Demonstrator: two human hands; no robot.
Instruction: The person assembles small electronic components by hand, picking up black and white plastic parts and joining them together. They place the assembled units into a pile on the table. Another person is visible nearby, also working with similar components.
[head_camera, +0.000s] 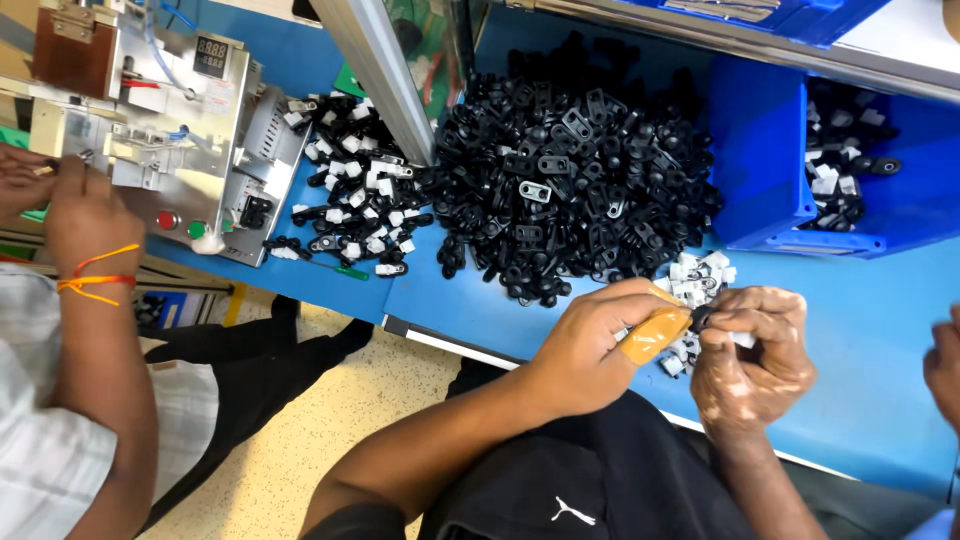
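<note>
Glossy black plastic clips (560, 170), smooth blue tabletop (850, 330), seemingly rubber finger cot (652, 335).

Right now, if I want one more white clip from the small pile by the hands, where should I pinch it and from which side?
Probably take a top clip from the white pile at its far edge, pinching it across its sides from above. That edge lies bare on the blue table; the near side is covered by the left hand and right hand, which already pinch a small part between them.

We cannot make out the small black part (701, 318) pinched between our fingers (655, 335); another person's hand (943, 365) is cut off at the right edge.
</note>
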